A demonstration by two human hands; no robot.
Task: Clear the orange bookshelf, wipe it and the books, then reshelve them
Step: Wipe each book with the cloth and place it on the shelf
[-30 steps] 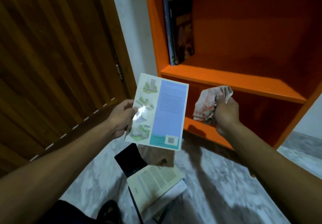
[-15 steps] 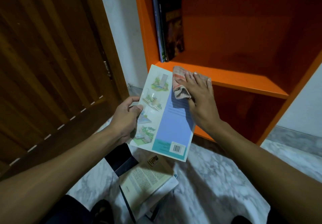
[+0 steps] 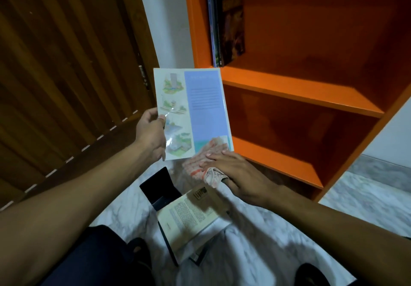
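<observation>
Straight fingers (image 3: 216,155) of the right hand (image 3: 241,174) press a crumpled reddish cloth (image 3: 205,165) flat against the lower corner of a glossy thin book (image 3: 193,112). The left hand (image 3: 152,134) pinches its left edge, holding it tilted before the orange bookshelf (image 3: 295,90), above books (image 3: 191,216) stacked on marble floor.

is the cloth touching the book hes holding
Touching: in the head view the cloth under the right hand overlaps the book's lower corner, pressed on its cover.
</observation>
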